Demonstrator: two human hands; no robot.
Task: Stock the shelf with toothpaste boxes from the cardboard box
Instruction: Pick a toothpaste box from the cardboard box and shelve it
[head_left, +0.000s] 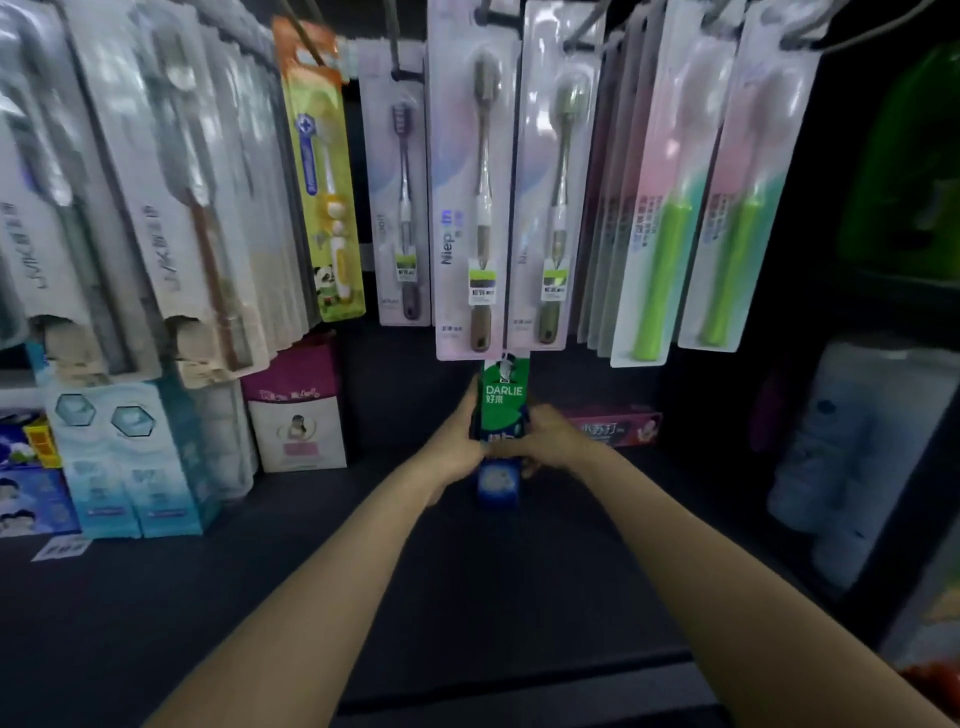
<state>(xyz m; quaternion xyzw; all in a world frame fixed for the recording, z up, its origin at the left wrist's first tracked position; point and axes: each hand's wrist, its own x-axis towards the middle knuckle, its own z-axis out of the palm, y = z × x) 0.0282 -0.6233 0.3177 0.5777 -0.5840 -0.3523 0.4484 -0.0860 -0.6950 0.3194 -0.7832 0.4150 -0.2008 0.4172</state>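
Note:
A green and blue Darlie toothpaste box (502, 410) stands lengthwise on the dark shelf (311, 582), its far end tucked under the hanging toothbrush packs. My left hand (457, 447) grips its left side. My right hand (550, 439) grips its right side, fingers curled over the top. The box's blue near end (497, 486) shows below my hands. The cardboard box is out of view.
Toothbrush packs (478, 208) hang in rows above the shelf. A pink toothpaste box (618, 428) lies at the back right. Pale blue boxes (130, 457) and a white and purple carton (296, 415) stand at the left. Blurred bottles (857, 457) fill the right.

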